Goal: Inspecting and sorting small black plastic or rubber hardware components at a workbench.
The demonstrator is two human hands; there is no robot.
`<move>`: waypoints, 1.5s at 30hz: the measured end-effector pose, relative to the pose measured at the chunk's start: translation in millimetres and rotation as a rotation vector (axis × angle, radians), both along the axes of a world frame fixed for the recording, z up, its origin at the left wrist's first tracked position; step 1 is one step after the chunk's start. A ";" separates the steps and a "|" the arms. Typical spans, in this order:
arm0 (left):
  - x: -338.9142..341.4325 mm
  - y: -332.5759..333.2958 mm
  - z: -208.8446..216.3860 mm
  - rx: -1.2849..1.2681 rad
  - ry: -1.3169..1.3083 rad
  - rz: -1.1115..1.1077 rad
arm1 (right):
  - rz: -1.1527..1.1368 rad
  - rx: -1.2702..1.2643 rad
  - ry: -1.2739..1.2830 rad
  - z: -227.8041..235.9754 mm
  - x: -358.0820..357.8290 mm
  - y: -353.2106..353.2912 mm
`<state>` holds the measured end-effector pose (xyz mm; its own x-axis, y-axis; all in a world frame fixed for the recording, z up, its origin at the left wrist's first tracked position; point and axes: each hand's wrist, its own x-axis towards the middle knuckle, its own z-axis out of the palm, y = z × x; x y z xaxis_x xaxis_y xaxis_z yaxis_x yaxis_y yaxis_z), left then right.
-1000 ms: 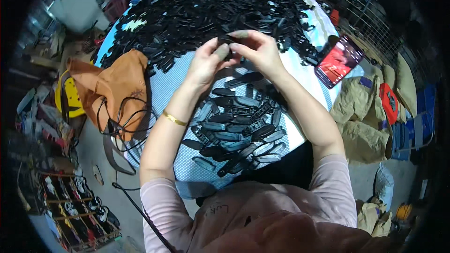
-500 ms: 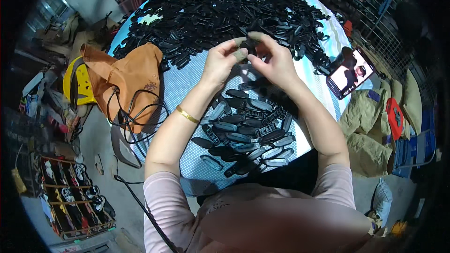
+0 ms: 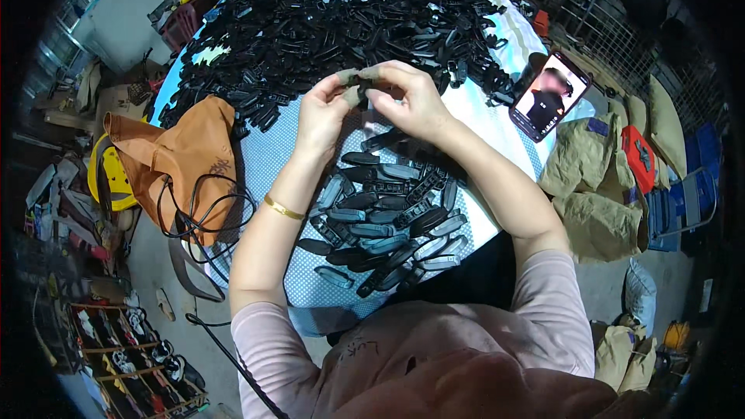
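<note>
My left hand (image 3: 322, 118) and my right hand (image 3: 415, 105) meet over the table, fingertips pinched together. Between them is a small black plastic piece (image 3: 356, 91), mostly hidden by the fingers. Greyish-green covers wrap several fingertips, and a gold bracelet (image 3: 284, 207) circles my left wrist. Below the hands, between my forearms, lies a loose group of long, oval black plastic pieces (image 3: 371, 215); some show a slotted side, others a smooth one. Beyond the hands spreads a large heap of similar black pieces (image 3: 310, 27).
An orange cloth bag (image 3: 182, 163) with a coiled black cable (image 3: 203, 213) sits at the table's left edge. On the right a phone (image 3: 549, 97) with its screen lit leans at the edge. Brown sacks (image 3: 597, 221) stand beyond it. A shoe rack (image 3: 128, 345) is at lower left.
The view has shifted, so the table and hands sit further left in the picture. My hands stay together at the black piece, with the fingers slightly rearranged. The phone's picture differs.
</note>
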<state>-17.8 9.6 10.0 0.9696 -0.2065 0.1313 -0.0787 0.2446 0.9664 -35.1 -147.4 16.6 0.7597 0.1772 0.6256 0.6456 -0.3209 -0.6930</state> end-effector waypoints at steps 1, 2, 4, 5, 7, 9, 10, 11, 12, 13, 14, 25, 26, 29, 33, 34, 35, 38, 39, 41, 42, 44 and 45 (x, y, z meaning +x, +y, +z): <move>-0.8 -0.2 0.6 0.001 -0.001 0.001 | 0.001 0.001 -0.001 -1.7 1.6 1.0; -2.3 0.1 1.5 0.071 -0.066 0.025 | -0.026 0.035 -0.021 -3.4 3.2 2.0; -7.7 -2.1 6.0 0.158 -0.144 0.066 | -0.041 0.153 -0.033 -7.0 7.4 3.1; -8.4 -3.2 6.3 0.159 -0.146 0.078 | -0.053 0.164 -0.010 -4.6 8.4 0.8; -8.0 -3.9 7.1 0.034 -0.042 0.054 | -0.012 0.301 0.209 -3.6 6.5 -2.2; -6.4 -2.7 7.1 0.008 -0.067 0.053 | 0.050 0.408 0.270 -0.7 3.3 0.1; -6.5 -1.9 8.5 0.035 -0.070 0.063 | 0.048 0.346 0.259 -1.7 3.6 -0.3; -6.8 -2.4 9.7 0.060 -0.072 0.066 | 0.038 0.285 0.248 -2.9 3.5 -0.6; -7.3 -2.0 10.1 0.041 -0.101 0.056 | 0.045 0.285 0.248 -3.1 2.5 0.9; -7.0 -0.3 9.7 0.042 -0.101 0.062 | 0.014 0.211 0.163 -2.4 0.7 2.5; -6.3 0.7 9.3 0.053 -0.104 0.054 | -0.017 0.136 0.077 -1.4 -0.3 3.3; -7.8 -5.8 5.0 -0.075 -0.014 0.014 | -0.170 -0.167 -0.343 -0.4 -2.5 5.3; -7.0 -4.1 4.4 -0.051 -0.013 0.013 | -0.171 -0.160 -0.351 -1.0 -2.5 7.2; -4.6 -0.6 8.0 -0.130 0.036 -0.001 | -0.171 -0.106 -0.300 -6.2 2.0 8.0; 0.8 7.9 11.7 -0.061 -0.102 -0.173 | -0.008 -0.016 0.227 -9.8 6.5 1.1; 1.2 9.2 11.2 -0.006 -0.127 -0.174 | 0.087 0.037 0.294 -10.0 3.6 1.3; 0.0 10.3 13.0 -0.005 -0.125 -0.173 | 0.184 0.091 0.361 -10.0 1.9 2.2; -4.3 11.4 19.3 0.013 -0.161 -0.181 | 0.099 0.021 0.188 -9.4 -1.4 6.1; -4.7 11.3 19.5 0.017 -0.177 -0.175 | 0.036 -0.012 0.076 -9.9 -2.9 7.0; -4.3 12.3 21.7 0.021 -0.191 -0.168 | 0.057 -0.048 0.045 -8.6 -0.6 5.3; -2.8 14.0 24.1 0.063 -0.175 -0.173 | 0.079 -0.083 0.011 -5.2 1.2 4.1; -3.9 19.2 31.6 0.150 -0.150 -0.186 | 0.285 -0.083 0.361 7.2 8.1 -11.1; -7.2 17.3 38.3 0.147 -0.149 -0.191 | 0.302 -0.155 0.423 9.5 14.8 -24.5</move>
